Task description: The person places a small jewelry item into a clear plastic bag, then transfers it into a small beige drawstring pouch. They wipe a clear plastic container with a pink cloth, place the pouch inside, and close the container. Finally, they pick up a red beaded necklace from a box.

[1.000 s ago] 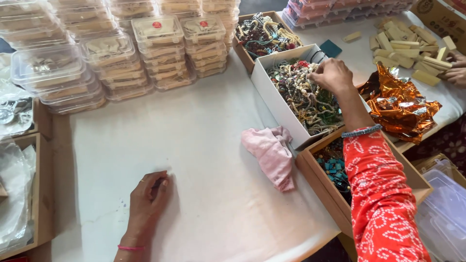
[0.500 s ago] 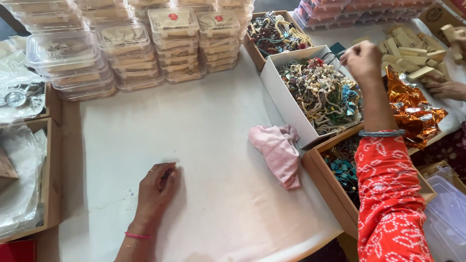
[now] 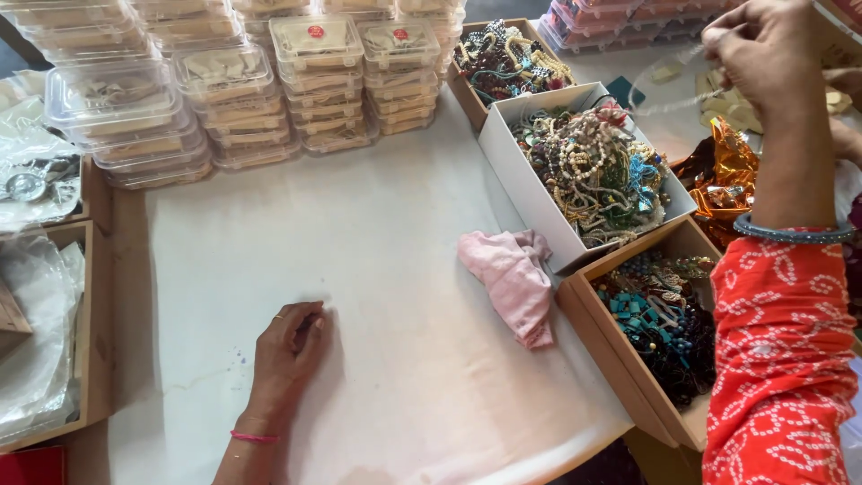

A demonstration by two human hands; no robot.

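My right hand (image 3: pixel 763 54) is raised at the top right, above and beyond the white box (image 3: pixel 525 193) heaped with beaded jewellery (image 3: pixel 593 171). Its fingers pinch a thin pale strand (image 3: pixel 639 85) that hangs blurred in a loop over the box's far corner. An orange patterned sleeve and a blue bangle cover that forearm. My left hand (image 3: pixel 287 346) lies on the white table cover (image 3: pixel 377 269) with its fingers curled and nothing in it. A pink band circles that wrist.
A crumpled pink cloth (image 3: pixel 512 274) lies beside the white box. A brown box (image 3: pixel 620 359) holds turquoise and dark beads; another (image 3: pixel 503 58) stands behind. Stacks of clear plastic containers (image 3: pixel 224 81) line the back. Orange foil (image 3: pixel 723 175) sits right, wooden trays (image 3: pixel 85 269) left.
My right hand rose out of the white box and moved right and up, drawing a thin strand with it. The left hand stayed where it was.
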